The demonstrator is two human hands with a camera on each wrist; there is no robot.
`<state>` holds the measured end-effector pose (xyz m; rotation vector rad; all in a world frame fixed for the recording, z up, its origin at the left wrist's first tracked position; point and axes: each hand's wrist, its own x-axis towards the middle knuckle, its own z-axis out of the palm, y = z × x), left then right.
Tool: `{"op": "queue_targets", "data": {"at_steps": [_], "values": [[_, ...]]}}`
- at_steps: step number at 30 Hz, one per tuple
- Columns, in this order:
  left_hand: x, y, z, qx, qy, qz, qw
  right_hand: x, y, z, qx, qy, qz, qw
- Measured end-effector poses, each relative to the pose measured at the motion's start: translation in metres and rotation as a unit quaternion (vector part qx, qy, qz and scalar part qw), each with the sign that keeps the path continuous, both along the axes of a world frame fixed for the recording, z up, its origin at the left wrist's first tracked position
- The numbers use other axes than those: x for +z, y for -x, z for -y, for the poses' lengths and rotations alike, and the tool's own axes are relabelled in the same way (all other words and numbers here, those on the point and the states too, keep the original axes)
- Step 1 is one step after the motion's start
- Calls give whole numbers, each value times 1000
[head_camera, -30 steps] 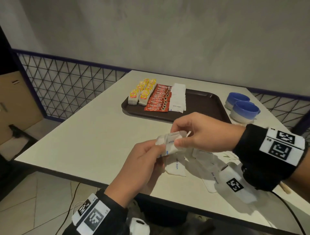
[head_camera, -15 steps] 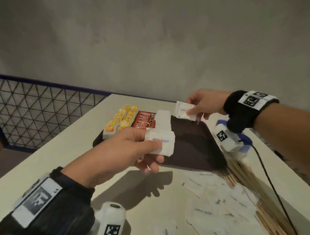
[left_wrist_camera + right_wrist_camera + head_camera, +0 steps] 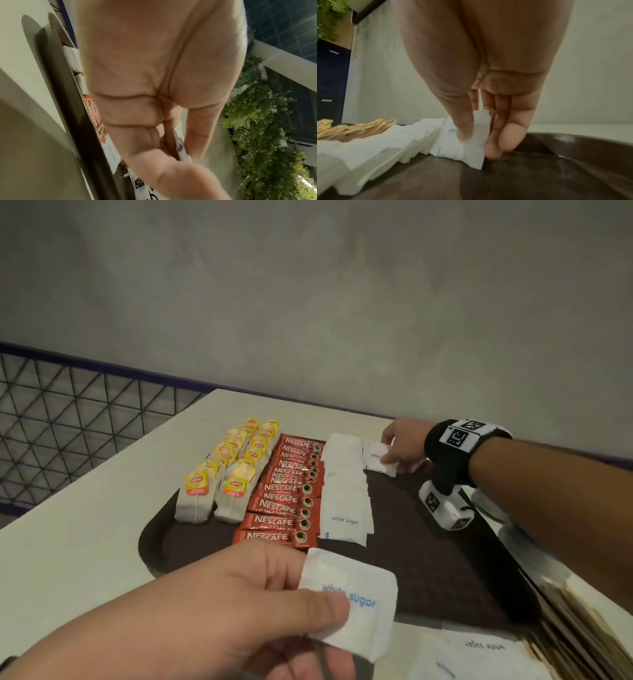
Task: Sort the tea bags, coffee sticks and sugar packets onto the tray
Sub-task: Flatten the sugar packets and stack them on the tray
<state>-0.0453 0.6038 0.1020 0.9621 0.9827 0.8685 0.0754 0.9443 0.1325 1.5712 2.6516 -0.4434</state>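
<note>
Two sugar packets are in your hands. Your left hand, cut off at the lower edge of the frame, pinches one packet reading "white sugar" over the tray's near rim. Your right hand, at centre right, pinches another packet at the tray's far end; its print is too small to read. On the tray, rows read "Lipton", "NESCAFE CLASSIC" and "white sugar".

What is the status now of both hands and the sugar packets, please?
Left hand pinches a sugar packet over the tray's near edge. Right hand holds another packet at the far end, beside the sugar row. Nothing in the way.
</note>
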Motion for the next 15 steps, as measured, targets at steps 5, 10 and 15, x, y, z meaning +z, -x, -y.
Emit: {"op": "queue_targets", "data": {"at_steps": [5, 10, 15], "values": [[-1, -1, -3, 9, -1, -6, 1000, -7, 5, -4, -31, -7, -16, 999], [-1, -2, -3, 14, -16, -10, 1000, -9, 10, -1, -50, -5, 3, 999], [-1, -1, -3, 18, -33, -11, 999, -11, 11, -2, -53, 0, 20, 998]]}}
